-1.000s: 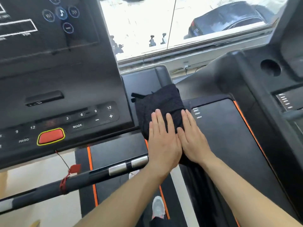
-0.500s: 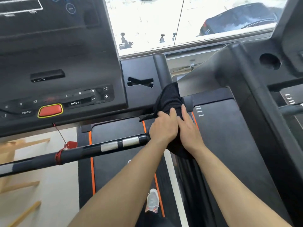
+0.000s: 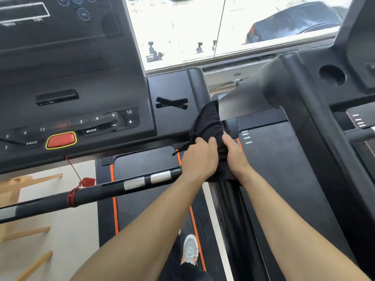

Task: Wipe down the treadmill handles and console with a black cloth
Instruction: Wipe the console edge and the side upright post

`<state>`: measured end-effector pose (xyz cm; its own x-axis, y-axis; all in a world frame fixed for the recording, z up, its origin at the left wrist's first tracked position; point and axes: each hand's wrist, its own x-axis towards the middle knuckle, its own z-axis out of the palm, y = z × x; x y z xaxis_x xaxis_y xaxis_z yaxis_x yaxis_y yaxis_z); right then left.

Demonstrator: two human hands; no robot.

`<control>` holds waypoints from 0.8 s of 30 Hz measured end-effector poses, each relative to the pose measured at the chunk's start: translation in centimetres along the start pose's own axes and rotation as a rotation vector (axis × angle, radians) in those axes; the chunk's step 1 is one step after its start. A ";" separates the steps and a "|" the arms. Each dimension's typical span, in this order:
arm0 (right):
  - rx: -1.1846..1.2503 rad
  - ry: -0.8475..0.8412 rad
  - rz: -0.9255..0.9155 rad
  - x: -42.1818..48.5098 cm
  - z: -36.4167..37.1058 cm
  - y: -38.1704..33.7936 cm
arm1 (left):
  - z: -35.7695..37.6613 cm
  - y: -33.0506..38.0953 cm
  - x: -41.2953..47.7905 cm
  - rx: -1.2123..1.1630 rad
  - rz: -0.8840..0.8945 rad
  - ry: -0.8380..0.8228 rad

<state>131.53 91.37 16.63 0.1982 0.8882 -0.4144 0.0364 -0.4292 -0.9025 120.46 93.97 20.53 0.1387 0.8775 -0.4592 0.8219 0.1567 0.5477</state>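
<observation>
L hand (image 3: 199, 158) & R hand (image 3: 235, 154) both grip black cloth (image 3: 209, 122), bunched over R side handle (image 3: 223, 191) beside console (image 3: 81, 98).

Black cloth (image 3: 209, 122): bunched and knit-textured, at the centre of the frame just right of the console; its lower part is gripped by the left hand (image 3: 199, 157) and the right hand (image 3: 233, 153).
Console (image 3: 71, 88): dark panel, upper left; numbered keys (image 3: 97, 118) and a red button (image 3: 60, 140) are set along its lower edge.
Handle (image 3: 101, 189): black bar with silver plates (image 3: 134, 183), slanted across the lower left.
</observation>
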 end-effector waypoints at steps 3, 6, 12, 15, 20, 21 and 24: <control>-0.082 0.025 0.002 -3.0 -0.4 1.1 | -0.3 0.4 1.2 -0.013 0.029 -0.071; -0.101 0.029 -0.007 -4.0 -1.0 2.0 | 0.4 0.1 0.4 0.058 0.008 -0.013; 0.081 -0.063 0.044 1.5 -0.4 1.0 | 1.7 -0.4 -2.5 0.181 0.201 0.161; 0.176 -0.029 0.065 4.1 0.1 -0.7 | 2.1 -0.4 0.2 0.385 0.455 0.269; 0.071 0.028 0.063 8.7 -0.1 -3.8 | -1.8 -0.1 9.4 0.543 0.453 0.239; 0.059 0.023 0.082 9.4 0.0 -4.1 | -2.7 0.5 10.8 0.543 0.411 0.216; 0.075 -0.008 0.080 9.4 0.2 -5.1 | -3.0 1.6 11.9 0.557 0.344 0.211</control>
<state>133.00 101.95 17.30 0.1898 0.8532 -0.4858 -0.0526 -0.4852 -0.8728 121.74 105.98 18.05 0.3780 0.9141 -0.1465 0.9199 -0.3531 0.1707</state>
